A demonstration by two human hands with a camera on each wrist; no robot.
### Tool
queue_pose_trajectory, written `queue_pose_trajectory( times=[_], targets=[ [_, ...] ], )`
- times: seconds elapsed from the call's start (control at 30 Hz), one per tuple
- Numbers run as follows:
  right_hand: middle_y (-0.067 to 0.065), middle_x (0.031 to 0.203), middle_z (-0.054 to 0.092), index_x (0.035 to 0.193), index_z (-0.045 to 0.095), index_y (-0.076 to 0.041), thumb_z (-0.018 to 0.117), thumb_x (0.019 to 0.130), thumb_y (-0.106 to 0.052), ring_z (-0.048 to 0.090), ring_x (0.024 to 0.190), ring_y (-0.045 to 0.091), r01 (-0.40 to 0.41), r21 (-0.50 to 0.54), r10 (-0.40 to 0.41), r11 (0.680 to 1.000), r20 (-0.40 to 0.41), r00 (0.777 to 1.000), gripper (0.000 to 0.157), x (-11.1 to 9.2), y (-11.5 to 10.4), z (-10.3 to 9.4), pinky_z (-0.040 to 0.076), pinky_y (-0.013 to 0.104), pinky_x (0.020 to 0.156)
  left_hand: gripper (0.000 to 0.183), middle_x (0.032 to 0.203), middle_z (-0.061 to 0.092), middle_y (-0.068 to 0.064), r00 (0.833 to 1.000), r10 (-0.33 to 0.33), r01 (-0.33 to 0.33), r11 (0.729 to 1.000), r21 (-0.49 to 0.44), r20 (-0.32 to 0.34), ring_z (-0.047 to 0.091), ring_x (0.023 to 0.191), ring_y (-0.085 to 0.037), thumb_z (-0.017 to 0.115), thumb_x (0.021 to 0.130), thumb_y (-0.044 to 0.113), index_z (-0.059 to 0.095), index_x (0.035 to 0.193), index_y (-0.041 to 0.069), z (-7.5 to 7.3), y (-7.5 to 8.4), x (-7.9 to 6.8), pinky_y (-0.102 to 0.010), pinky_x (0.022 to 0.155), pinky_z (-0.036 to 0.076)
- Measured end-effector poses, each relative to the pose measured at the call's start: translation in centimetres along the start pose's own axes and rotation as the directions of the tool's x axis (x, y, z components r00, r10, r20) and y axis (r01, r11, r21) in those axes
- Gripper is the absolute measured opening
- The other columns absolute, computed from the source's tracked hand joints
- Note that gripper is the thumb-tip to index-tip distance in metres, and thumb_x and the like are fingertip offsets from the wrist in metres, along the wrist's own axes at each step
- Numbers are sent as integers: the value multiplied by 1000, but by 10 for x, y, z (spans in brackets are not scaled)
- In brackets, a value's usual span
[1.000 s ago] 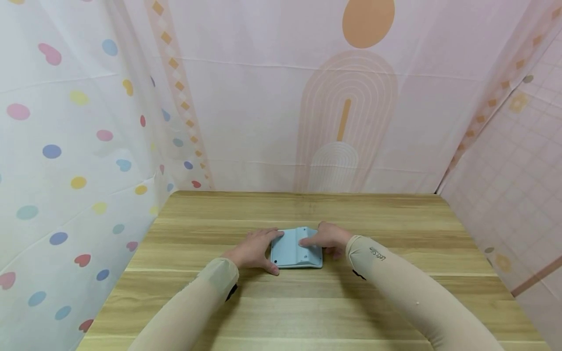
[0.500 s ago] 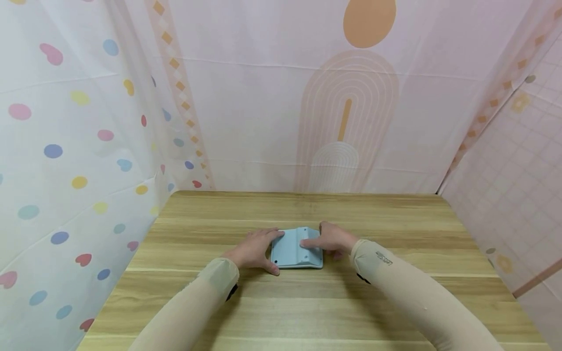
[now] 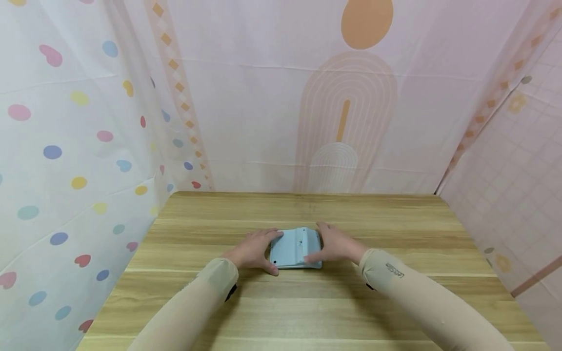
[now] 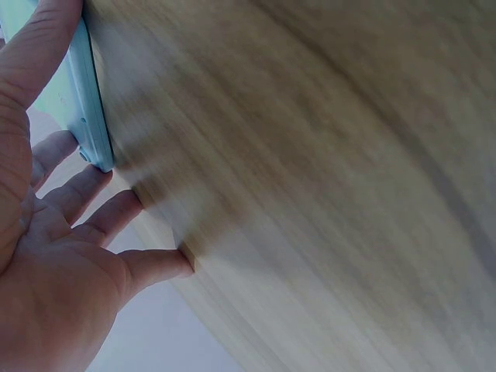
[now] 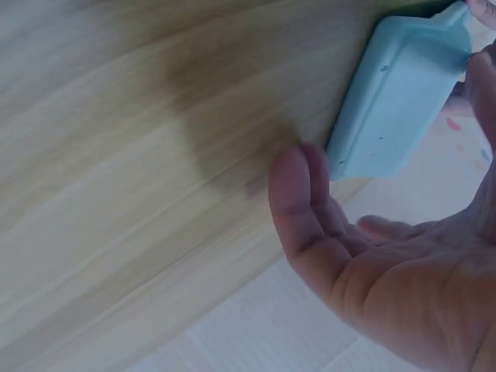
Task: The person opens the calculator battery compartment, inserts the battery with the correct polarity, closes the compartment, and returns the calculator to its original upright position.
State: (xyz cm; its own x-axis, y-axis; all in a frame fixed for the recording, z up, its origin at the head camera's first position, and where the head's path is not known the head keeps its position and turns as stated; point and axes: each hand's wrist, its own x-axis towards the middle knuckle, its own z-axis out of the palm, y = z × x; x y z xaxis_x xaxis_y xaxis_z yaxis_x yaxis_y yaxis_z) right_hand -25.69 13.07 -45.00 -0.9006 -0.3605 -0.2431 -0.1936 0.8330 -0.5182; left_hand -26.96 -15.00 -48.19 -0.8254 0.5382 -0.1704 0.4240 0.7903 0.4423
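A light blue calculator (image 3: 287,247) lies back side up on the wooden table, its raised ridge toward the right. Small screw holes dot its back, and a small mark shows on the ridge. My left hand (image 3: 252,251) holds the left end, thumb at the near edge and fingers at the far corner. In the left wrist view, the left fingers (image 4: 81,190) reach round the calculator's corner (image 4: 93,132). My right hand (image 3: 337,243) spans the right end loosely, thumb over the near part of the ridge. The right fingers (image 5: 298,201) bend beside the calculator (image 5: 395,101) in the right wrist view.
The wooden table (image 3: 281,312) extends around both hands. A pale patterned curtain (image 3: 254,122) hangs behind its far edge, a dotted curtain (image 3: 101,195) along the left and a checked one (image 3: 496,185) along the right.
My right thumb has moved from the middle of the ridge toward the near edge, and the right hand has opened wider. The left hand and the calculator stay in place.
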Motion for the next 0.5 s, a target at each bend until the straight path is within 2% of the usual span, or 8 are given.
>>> queue_pose_trajectory(
  times=[0.27, 0.5],
  targets=[
    [22, 174, 30, 171, 19, -6, 97, 75, -51, 31, 160, 45, 134, -101, -132, 986, 29, 991, 132, 0, 12, 3, 32, 61, 129, 110, 174, 37, -14, 1000, -10, 10, 1000, -6, 4, 33, 160, -42, 99, 75, 41, 42, 165, 13, -1, 1, -2, -71, 129, 24],
    [16, 176, 29, 172, 18, -10, 98, 73, -53, 29, 160, 48, 174, -145, -169, 974, 43, 985, 133, 5, 22, 5, 27, 66, 129, 109, 174, 36, -13, 1000, -8, 8, 1000, 8, 1, 32, 160, -42, 98, 76, 43, 42, 165, 15, 0, 1, 0, -68, 130, 24]
  ],
)
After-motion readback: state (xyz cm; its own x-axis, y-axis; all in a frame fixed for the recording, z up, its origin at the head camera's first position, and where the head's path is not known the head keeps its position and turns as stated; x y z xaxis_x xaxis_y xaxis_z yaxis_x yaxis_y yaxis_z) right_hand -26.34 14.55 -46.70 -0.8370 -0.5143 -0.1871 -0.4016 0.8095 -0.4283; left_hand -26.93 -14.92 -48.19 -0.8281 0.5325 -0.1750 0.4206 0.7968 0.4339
